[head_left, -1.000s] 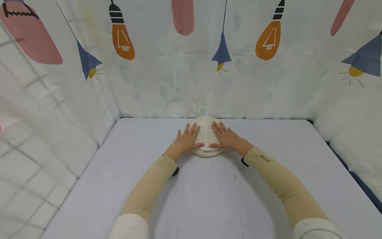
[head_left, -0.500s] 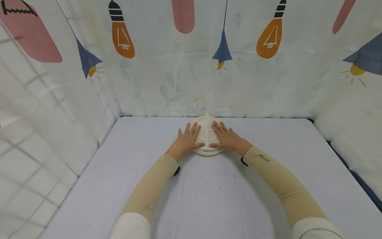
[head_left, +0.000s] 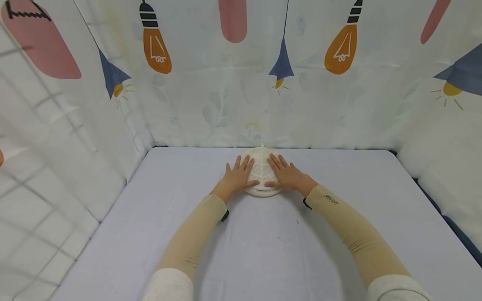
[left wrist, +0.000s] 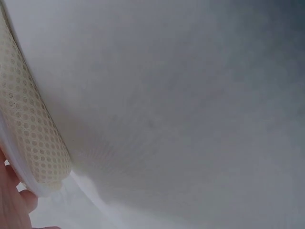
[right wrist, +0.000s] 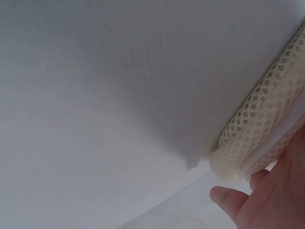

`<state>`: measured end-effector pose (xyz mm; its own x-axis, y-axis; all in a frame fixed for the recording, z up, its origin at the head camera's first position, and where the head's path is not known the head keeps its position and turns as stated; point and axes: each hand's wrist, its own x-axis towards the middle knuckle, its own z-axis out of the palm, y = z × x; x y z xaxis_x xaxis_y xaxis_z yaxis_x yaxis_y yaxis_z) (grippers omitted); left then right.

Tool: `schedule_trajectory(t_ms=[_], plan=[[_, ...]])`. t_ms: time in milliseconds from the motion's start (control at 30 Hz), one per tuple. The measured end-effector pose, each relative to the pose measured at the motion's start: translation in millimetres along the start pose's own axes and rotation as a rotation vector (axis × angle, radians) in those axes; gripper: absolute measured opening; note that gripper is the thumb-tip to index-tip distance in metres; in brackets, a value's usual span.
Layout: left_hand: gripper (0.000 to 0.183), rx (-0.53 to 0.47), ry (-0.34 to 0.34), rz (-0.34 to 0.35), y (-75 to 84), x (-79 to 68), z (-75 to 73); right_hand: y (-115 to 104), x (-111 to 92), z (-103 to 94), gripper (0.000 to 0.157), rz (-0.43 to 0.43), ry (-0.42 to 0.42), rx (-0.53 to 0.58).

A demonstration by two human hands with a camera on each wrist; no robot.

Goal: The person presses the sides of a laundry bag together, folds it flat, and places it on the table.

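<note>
A round, cream mesh laundry bag lies at the far middle of the table, domed, with seams and a small loop at its far end. My left hand rests on its left side, fingers spread and straight. On the right side my right hand lies the same way, the two thumbs pointing at each other near the front rim. The left wrist view catches the bag's honeycomb mesh side with fingertips by its rim. A pale band runs along the mesh edge in the right wrist view.
A white cloth covers the table, with a few small stains in front of the bag. Behind it hangs a white curtain printed with lamps and bulbs. More white fabric closes off the left side, and the right likewise.
</note>
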<state>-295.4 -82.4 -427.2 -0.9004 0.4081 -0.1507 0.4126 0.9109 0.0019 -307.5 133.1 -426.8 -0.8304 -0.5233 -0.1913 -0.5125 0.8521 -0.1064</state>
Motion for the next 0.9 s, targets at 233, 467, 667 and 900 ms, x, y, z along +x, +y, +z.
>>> schedule_trajectory(t_ms=[233, 467, 667, 900], plan=[[0.088, -0.001, -0.011, -0.003, 0.4, 2.7, 3.0, 1.4, 0.7, 2.4, 0.099, -0.001, -0.012, -0.026], [0.087, 0.007, -0.014, -0.012, 1.9, 3.6, 4.9, 4.4, 3.9, 6.5, 0.101, 0.001, -0.023, -0.026], [0.088, 0.027, -0.027, -0.023, 3.0, 2.5, 2.1, 3.3, 6.0, 7.5, 0.1, 0.012, -0.028, -0.051], [0.088, 0.02, -0.042, -0.032, 3.6, 2.0, -1.1, -2.7, 3.0, 2.1, 0.098, 0.014, -0.034, -0.032]])
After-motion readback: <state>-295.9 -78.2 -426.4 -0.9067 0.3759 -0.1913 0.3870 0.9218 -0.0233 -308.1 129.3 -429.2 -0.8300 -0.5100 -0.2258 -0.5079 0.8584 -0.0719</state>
